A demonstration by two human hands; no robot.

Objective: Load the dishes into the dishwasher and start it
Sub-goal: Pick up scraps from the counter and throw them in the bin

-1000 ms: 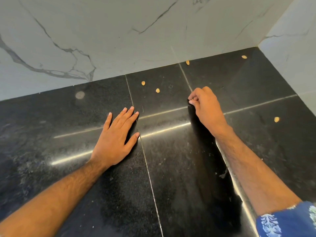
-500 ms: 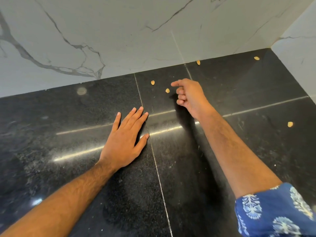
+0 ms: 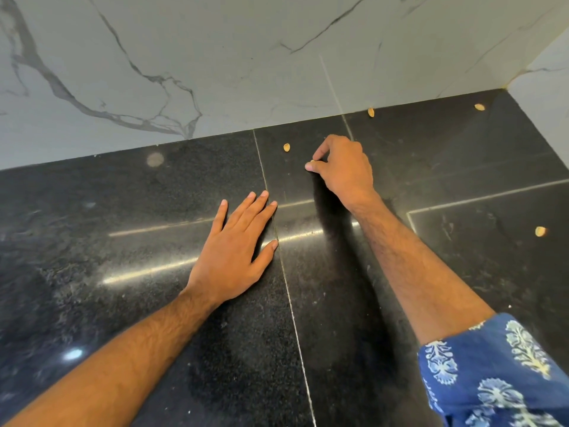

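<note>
Left hand (image 3: 237, 252) lies flat, palm down, fingers straight and slightly spread, on the polished black granite counter (image 3: 154, 211), its fingertips at the thin pale seam (image 3: 289, 303) that runs front to back. Right hand (image 3: 345, 171) is just beyond that seam, toward the white grey-veined marble wall (image 3: 215, 57): thumb and forefinger pinch a small tan shell-like scrap (image 3: 312, 161) at counter level, other fingers curled. A second tan scrap (image 3: 286, 147) sits just left of the pinched one. A third (image 3: 371, 112) lies against the wall's base, a fourth (image 3: 479, 106) near the wall corner, a fifth (image 3: 540, 231) well right of the seam. Blue sleeve with white floral print (image 3: 492, 374) on the right arm. No readable writing. No dishes or dishwasher in view.
</note>
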